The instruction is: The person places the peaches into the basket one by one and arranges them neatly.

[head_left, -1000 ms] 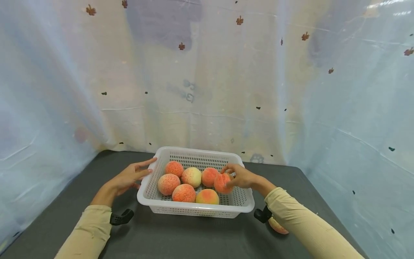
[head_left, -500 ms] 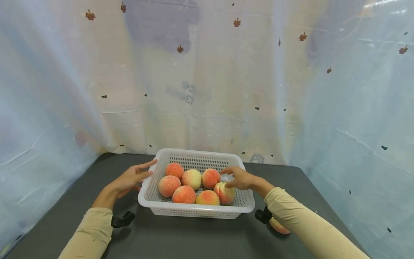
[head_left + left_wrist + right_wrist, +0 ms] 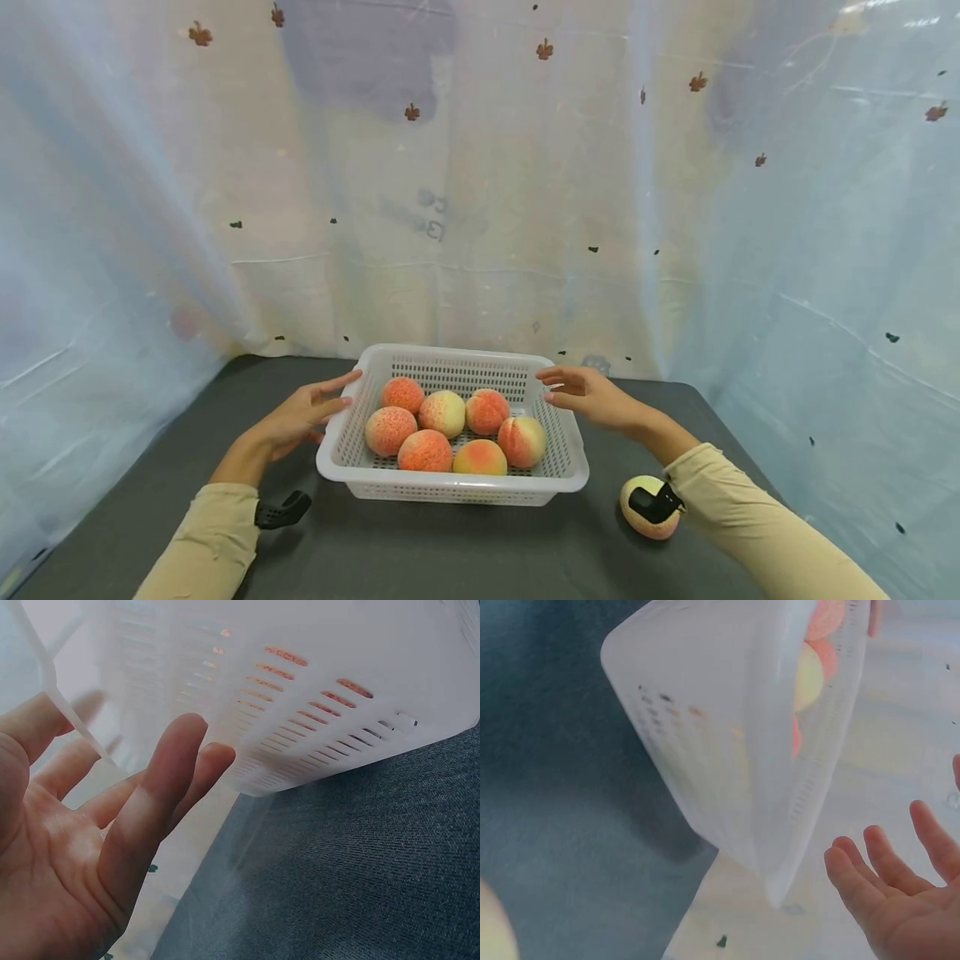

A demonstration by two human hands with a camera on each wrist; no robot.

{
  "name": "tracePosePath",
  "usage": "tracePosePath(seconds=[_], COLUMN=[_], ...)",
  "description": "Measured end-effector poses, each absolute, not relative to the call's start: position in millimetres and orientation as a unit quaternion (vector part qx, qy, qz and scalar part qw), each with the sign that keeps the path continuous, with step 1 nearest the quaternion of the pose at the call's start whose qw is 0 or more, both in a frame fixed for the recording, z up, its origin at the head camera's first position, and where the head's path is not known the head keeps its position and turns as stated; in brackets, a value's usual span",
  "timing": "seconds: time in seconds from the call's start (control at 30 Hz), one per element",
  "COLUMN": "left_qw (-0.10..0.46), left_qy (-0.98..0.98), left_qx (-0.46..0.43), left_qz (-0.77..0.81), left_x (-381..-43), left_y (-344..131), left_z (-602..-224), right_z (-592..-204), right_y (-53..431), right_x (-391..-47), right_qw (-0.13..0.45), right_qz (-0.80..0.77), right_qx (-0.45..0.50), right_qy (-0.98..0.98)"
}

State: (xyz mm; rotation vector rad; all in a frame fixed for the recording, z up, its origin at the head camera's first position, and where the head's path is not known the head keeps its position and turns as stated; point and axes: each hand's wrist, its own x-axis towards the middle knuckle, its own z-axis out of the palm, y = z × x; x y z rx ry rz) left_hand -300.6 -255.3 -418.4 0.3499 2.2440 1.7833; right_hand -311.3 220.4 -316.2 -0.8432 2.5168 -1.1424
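A white plastic basket (image 3: 453, 486) with slotted walls stands on the dark table and holds several peaches (image 3: 424, 451) in red, orange and pale yellow. My left hand (image 3: 296, 421) is at the basket's left end, its fingers loosely extended against the rim and outer wall; the left wrist view shows the palm (image 3: 60, 862) away from the plastic. Above the right end of the basket is my right hand (image 3: 596, 398), fingers apart and holding nothing. Nearest to it inside lies a yellow-and-red peach (image 3: 522, 442). Another peach (image 3: 649, 521) rests on the table under my right wrist.
The dark table (image 3: 420, 554) reaches forward to a pale plastic curtain (image 3: 480, 300) with small leaf marks, which also hangs on both sides. A black wrist strap device (image 3: 283, 509) sits on each arm.
My right hand has let go of a peach at the basket's right end, then risen and moved right, baring the peach on the table. My left hand stays at the rim.
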Motion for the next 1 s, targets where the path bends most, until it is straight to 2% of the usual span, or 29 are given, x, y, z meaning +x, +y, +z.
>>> tracePosePath(seconds=[0.6, 1.0], left_qw=[0.125, 0.124], left_qy=[0.773, 0.768], left_qx=[0.111, 0.118], left_qz=[0.612, 0.617], left_x=[-300.1, -300.1], left_y=[-254.3, -254.1], left_z=[-416.7, -418.2], right_z=[-316.1, -334.2], right_y=[285.9, 318.6], right_x=[-279.6, -264.9], right_qw=[0.062, 0.085], right_qz=[-0.380, -0.385], right_qx=[-0.273, -0.255], right_qy=[0.881, 0.883])
